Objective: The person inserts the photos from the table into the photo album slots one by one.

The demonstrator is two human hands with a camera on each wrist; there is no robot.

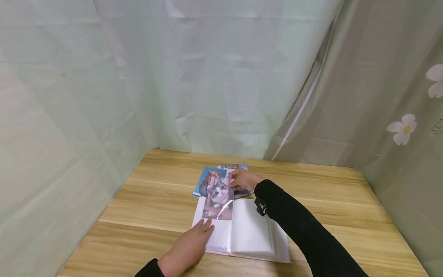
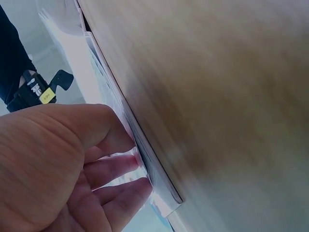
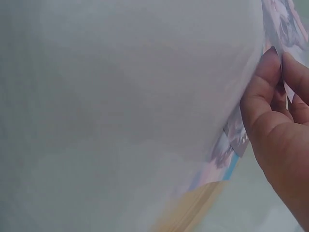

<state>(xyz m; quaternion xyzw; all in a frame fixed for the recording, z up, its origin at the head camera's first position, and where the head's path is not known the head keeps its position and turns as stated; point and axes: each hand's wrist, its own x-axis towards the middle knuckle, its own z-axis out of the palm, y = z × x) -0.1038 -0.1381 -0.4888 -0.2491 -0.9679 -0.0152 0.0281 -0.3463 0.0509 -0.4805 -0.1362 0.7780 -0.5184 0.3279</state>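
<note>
A photo album (image 1: 250, 229) lies spread on the wooden table, white pages facing up with clear glossy sleeves. Over its left page is a photo of a grey and white cat (image 1: 219, 194), its lower part behind the shiny sleeve and its top sticking out past the page. My right hand (image 1: 245, 180) pinches the photo's upper right edge between thumb and fingers; the right wrist view shows this pinch (image 3: 285, 121) up close. Extended fingers of my left hand (image 1: 192, 244) rest on the left page below the photo, and in the left wrist view they touch the album's edge (image 2: 145, 157).
Behind the album lie other picture cards, a blue one (image 1: 202, 181) with a cartoon figure and another (image 1: 238, 166) partly under my right hand. Pale curtains (image 1: 221, 96) hang round the back and sides of the table (image 1: 328, 215).
</note>
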